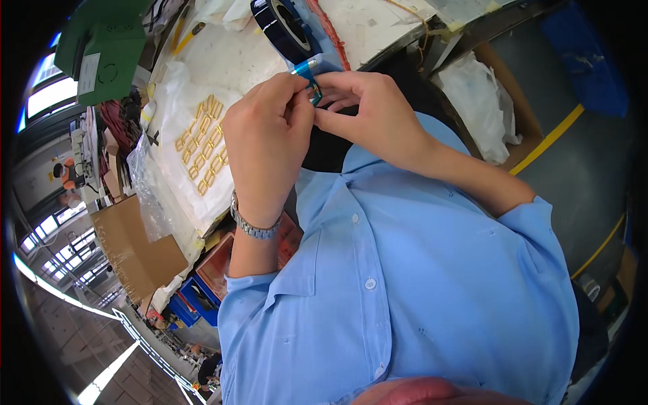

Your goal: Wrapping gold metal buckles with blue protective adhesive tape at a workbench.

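Near the table's front edge, my left hand (266, 128) is closed in a pinch at a strip of shiny blue tape (304, 67). Facing it, my right hand (378, 115) has its thumb and fingers closed round a small metal buckle ring (316, 94), partly covered in the blue film. The fingertips hide much of the ring. Just beyond my hands stands a roll of dark blue tape (280, 30). Left of my left hand, several gold rectangular rings (202, 145) lie in rows on a white sheet (172, 108).
A green bin (108, 47) stands at the far left. Brown cardboard (138, 246) and clear plastic wrap (150, 182) lie by the table's left side. On the right, a carton holds a white plastic bag (479, 108). A red-wrapped strip (329, 34) runs beside the roll.
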Demonstrator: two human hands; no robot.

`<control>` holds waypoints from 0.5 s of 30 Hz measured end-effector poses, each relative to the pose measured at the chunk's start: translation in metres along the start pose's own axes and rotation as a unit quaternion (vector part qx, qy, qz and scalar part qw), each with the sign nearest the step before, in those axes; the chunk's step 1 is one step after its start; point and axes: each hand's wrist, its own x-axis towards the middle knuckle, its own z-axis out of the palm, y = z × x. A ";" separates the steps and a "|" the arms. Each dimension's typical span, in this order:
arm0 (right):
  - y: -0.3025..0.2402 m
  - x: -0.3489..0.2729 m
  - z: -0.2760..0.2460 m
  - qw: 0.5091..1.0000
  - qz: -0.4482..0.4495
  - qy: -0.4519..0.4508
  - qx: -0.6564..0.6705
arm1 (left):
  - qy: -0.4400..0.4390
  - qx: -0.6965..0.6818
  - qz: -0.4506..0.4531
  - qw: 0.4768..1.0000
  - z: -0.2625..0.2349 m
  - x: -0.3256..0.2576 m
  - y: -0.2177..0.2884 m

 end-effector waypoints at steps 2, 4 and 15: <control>-0.005 0.003 -0.001 1.000 0.017 -0.012 -0.009 | -0.014 -0.013 -0.011 1.000 -0.005 0.003 0.000; -0.006 0.004 -0.002 0.999 0.033 -0.024 -0.019 | -0.027 -0.028 -0.021 0.999 -0.007 0.006 0.000; -0.001 0.003 -0.005 1.000 0.013 -0.028 -0.001 | 0.033 -0.088 -0.036 0.995 0.011 -0.005 0.001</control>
